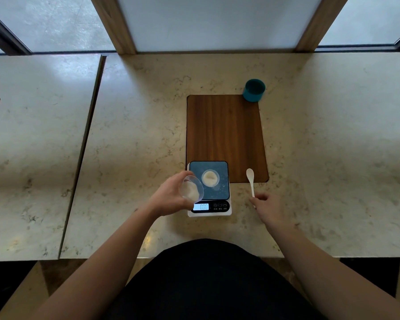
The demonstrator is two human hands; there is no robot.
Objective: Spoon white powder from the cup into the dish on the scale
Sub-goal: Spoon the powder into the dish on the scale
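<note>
My left hand grips a clear plastic cup, tilted toward the scale, with white powder lying in it. A small round dish holding white powder sits on the dark platform of the white kitchen scale; the display reads 0.00. A white plastic spoon lies on the counter right of the scale, bowl pointing away from me. My right hand rests at the spoon's handle end, fingertips touching or pinching it; the grip is not clear.
A brown wooden board lies behind the scale, with a teal cup at its far right corner. The marble counter has a seam on the left and a front edge close to my body. Windows stand behind.
</note>
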